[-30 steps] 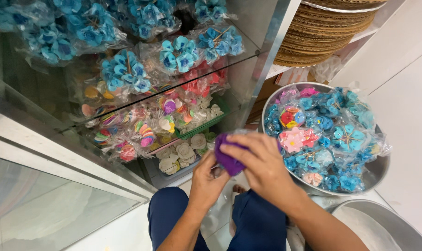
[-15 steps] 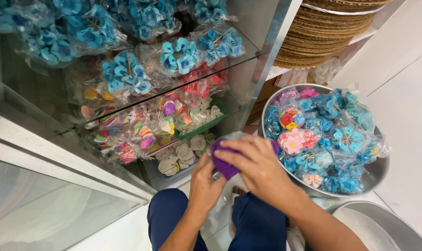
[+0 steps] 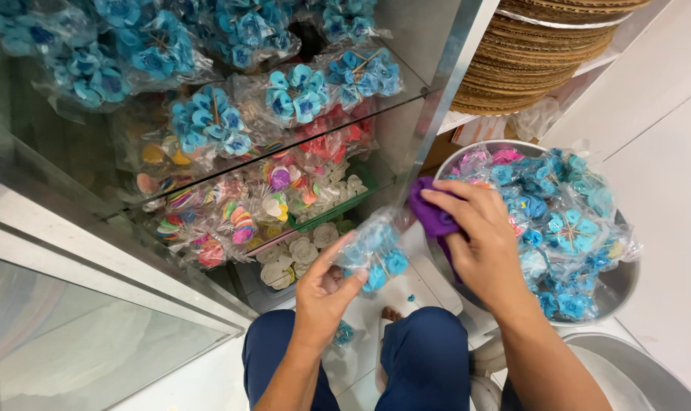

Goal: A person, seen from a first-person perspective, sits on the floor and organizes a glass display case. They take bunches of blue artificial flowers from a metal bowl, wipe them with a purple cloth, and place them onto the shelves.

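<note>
A clear bag of blue flowers [image 3: 376,255] was pinched in the closed left hand [image 3: 326,293] just beside the metal bowl [image 3: 615,285], while a purple cloth [image 3: 430,215] was gripped tight by the right hand [image 3: 482,240].

Looks like a craft/party-supply shop: glass shelves [image 3: 406,91] w/ bagged paper flowers [image 3: 296,95], stacked woven trays [image 3: 528,53], metal bowl [image 3: 619,281] of more bags.
</note>
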